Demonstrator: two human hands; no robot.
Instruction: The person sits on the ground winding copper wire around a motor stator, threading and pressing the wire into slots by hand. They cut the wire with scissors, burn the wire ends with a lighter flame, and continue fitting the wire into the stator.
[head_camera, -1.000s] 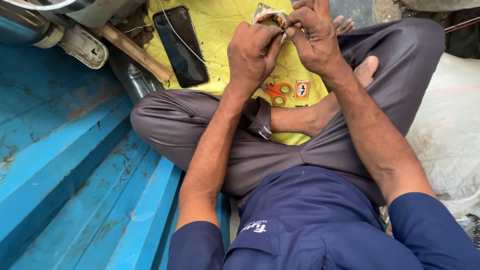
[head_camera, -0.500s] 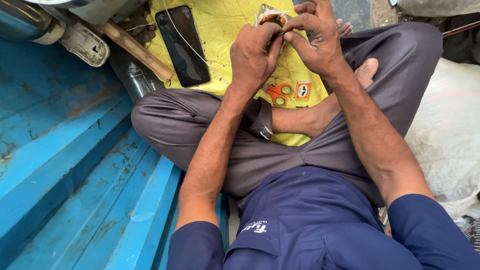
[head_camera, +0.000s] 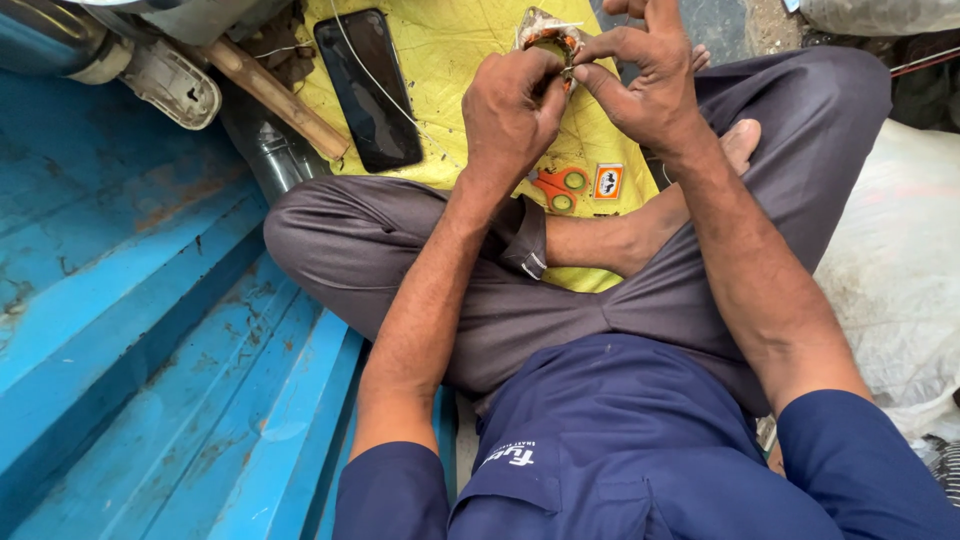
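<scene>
I sit cross-legged in grey trousers and a dark blue shirt. My left hand (head_camera: 512, 108) and my right hand (head_camera: 645, 78) meet over a small rusty metal part (head_camera: 545, 30) with an orange-brown ring, held above a yellow sheet (head_camera: 450, 60). The left fingers grip the part from the left. The right thumb and forefinger pinch at its right edge, where a thin pale thread or wire seems to run. Most of the part is hidden behind my fingers.
A black phone (head_camera: 368, 88) lies on the yellow sheet beside a thin white cord. Orange-handled scissors (head_camera: 556, 186) and a small orange box (head_camera: 607, 181) lie near my foot. A wooden handle (head_camera: 272, 95) and metal pieces sit top left. Blue painted boards (head_camera: 130, 330) run along the left.
Both hands stay closed on the small part and have drifted slightly in view; the fingers shift a little on it. Nothing was picked up or let go.
</scene>
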